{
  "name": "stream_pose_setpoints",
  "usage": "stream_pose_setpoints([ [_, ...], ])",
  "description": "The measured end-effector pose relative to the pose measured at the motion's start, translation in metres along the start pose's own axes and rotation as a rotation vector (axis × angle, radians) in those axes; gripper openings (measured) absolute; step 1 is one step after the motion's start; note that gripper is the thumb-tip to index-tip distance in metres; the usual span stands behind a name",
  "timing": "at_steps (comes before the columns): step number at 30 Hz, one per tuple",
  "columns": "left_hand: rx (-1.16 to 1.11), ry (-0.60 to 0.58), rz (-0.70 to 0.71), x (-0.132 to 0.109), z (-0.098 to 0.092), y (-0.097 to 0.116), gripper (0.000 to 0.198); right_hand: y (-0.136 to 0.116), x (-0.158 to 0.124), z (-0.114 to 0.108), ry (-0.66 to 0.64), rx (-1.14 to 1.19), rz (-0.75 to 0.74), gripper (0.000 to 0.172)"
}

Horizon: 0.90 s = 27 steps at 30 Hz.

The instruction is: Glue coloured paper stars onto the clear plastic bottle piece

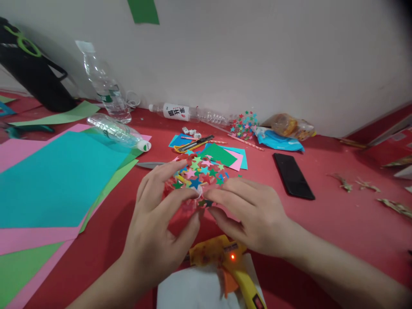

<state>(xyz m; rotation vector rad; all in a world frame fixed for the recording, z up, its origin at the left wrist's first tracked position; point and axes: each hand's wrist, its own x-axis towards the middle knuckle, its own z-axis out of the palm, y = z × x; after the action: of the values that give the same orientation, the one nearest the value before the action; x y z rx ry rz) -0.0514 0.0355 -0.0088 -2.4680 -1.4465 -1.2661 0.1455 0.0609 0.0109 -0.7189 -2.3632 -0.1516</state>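
Between my hands is a clear plastic piece (195, 171) covered with small coloured paper stars; its full shape is hidden. My left hand (157, 214) is curled around its left and near side, with thumb and fingers against it. With bent fingers and thumb, my right hand (254, 210) grips the near right edge, close to a dark star (208, 203). Just below my hands, a yellow glue gun (209, 253) with a lit red light lies on a white pad (186, 285). A grey blade (148, 165) pokes out behind my left fingers.
Behind lie a yellow utility knife (193, 144), small paper sheets (222, 154) and another star-covered clear piece (244, 125). A black phone (293, 176) is to the right. Large coloured sheets (58, 176) and plastic bottles (117, 132) occupy the left, beside a black flask (35, 64).
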Motion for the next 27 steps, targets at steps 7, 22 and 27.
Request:
stream_pose_setpoints([
  [7,-0.01,0.046,-0.063,0.0,0.006,-0.002,0.011,0.002,-0.003,0.003,-0.043,-0.007,0.018,0.015],
  [22,-0.224,0.195,-0.163,0.004,0.0,-0.008,0.017,0.0,-0.004,0.002,-0.06,0.021,0.039,0.013],
  [27,-0.447,0.325,-0.444,0.006,-0.001,-0.028,0.011,0.001,-0.003,0.003,-0.021,0.037,0.008,0.011],
])
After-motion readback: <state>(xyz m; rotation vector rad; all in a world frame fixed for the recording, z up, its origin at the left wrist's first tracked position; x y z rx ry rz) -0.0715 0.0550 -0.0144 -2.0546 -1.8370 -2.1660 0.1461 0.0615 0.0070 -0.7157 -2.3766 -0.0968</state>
